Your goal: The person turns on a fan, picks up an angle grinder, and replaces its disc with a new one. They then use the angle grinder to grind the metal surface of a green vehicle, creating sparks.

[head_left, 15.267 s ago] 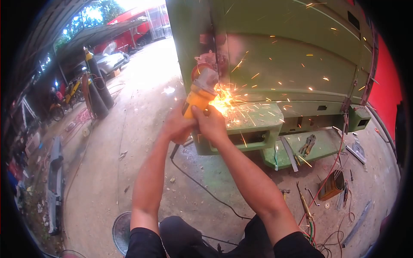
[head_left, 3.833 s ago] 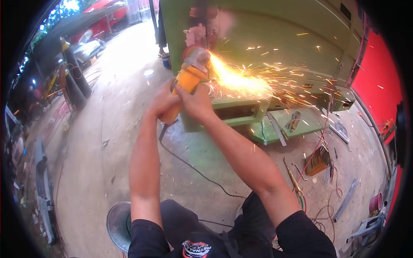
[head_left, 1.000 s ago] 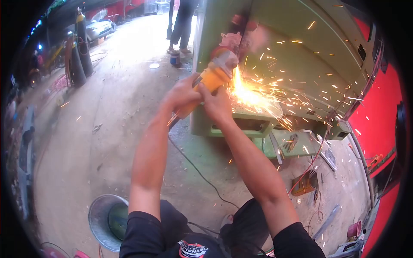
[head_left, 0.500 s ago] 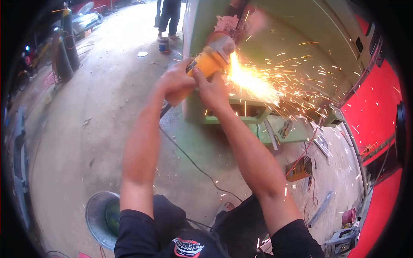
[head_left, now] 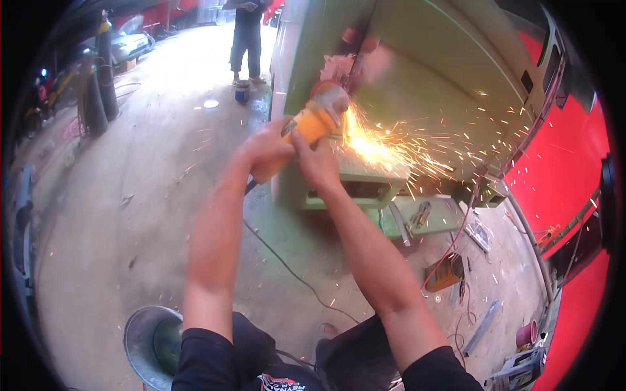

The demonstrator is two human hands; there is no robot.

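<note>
A yellow angle grinder (head_left: 309, 125) is gripped by both hands, its disc against the green metal panel (head_left: 430, 85). My left hand (head_left: 268, 147) wraps around the grinder's body from the left. My right hand (head_left: 317, 160) closes around its other side, thumb on top. Bright sparks (head_left: 375, 148) stream from the disc down and to the right over a green ledge. Next to the disc shows a pinkish, stripped patch (head_left: 337, 68) on the panel. The grinder's dark cord (head_left: 287, 266) trails down across the floor.
Another person (head_left: 246, 45) stands at the far back by a blue bucket (head_left: 242, 92). Gas cylinders (head_left: 98, 91) stand at the left. A metal bucket (head_left: 151, 339) is near my left knee. Pliers (head_left: 420, 214) lie on a green step (head_left: 443, 218); a yellow box (head_left: 445, 272) sits below.
The view has tilted up, so the scene sits lower and more of the other person shows. Both hands still hold the running grinder; the spray of sparks looks somewhat smaller.
</note>
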